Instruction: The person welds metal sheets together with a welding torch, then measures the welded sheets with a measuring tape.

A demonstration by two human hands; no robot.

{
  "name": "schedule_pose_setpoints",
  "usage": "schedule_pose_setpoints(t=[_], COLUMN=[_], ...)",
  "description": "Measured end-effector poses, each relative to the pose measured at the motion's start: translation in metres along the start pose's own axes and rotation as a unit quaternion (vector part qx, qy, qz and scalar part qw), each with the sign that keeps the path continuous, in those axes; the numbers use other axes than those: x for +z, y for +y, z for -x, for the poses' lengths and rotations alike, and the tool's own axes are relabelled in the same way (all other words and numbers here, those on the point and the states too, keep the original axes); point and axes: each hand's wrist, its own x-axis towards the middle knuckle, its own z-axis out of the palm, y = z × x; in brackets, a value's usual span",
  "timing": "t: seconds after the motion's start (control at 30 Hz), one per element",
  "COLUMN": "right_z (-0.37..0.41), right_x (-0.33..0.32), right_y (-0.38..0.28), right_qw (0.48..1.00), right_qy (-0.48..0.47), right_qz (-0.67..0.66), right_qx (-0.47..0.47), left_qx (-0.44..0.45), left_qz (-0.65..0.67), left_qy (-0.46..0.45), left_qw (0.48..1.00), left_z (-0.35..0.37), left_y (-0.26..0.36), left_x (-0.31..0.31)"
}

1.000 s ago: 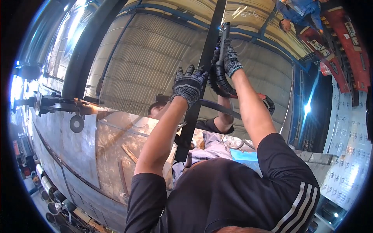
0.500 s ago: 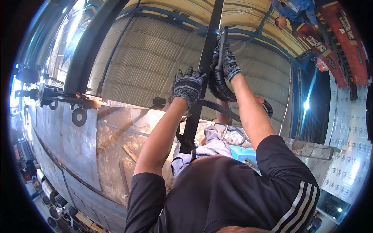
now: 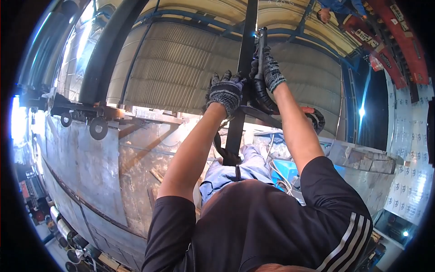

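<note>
A long dark flat metal bar (image 3: 245, 59) runs from overhead down toward my lap. My left hand (image 3: 225, 93), in a grey knit glove, lies against the bar's left side with its fingers stretched up and apart. On the right side, my gloved right hand (image 3: 273, 72) is closed round a welding torch (image 3: 261, 47), whose tip points up close beside the bar. A small bluish glow shows near that tip. The torch's black ribbed cable (image 3: 263, 97) hangs below my hand and loops right past my forearm.
A thick dark pipe (image 3: 111, 50) slants at the left above metal brackets with a ring (image 3: 98, 128). Another person (image 3: 333, 11) is at the upper right beside red machinery (image 3: 389, 36). A blue box (image 3: 284, 170) with cables lies by my legs. A bright light glares at right.
My view has shifted slightly; the bar, blue box and brackets sit differently in it. My left hand appears further right and nearer the torch. My right hand keeps its grip.
</note>
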Motion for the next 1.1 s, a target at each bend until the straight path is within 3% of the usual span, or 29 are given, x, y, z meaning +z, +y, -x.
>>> schedule_pose_setpoints(t=[0.27,0.4,0.47,0.87,0.97,1.1], right_z=[0.014,0.014,0.022,0.050,0.049,0.058], right_x=[0.000,-0.012,-0.012,-0.011,-0.010,-0.009], right_y=[0.011,0.018,0.024,0.044,0.048,0.059], right_qw=[0.999,1.000,1.000,1.000,0.998,0.999], right_qy=[0.033,-0.017,-0.003,0.031,0.048,0.039], right_qz=[-0.001,-0.023,0.003,-0.002,0.010,0.000], right_qx=[-0.029,0.004,-0.013,0.002,0.046,0.031], left_qx=[-0.008,-0.002,-0.018,-0.036,-0.040,-0.037], left_qz=[0.004,0.010,0.013,0.031,0.040,0.060], left_qy=[-0.017,-0.004,-0.050,-0.097,-0.141,-0.106], left_qw=[1.000,1.000,0.999,0.994,0.988,0.992], left_z=[0.004,0.002,0.003,0.002,0.006,0.001], left_y=[0.011,0.015,0.016,0.020,0.022,0.011], left_x=[-0.011,-0.012,-0.018,-0.020,-0.039,-0.008])
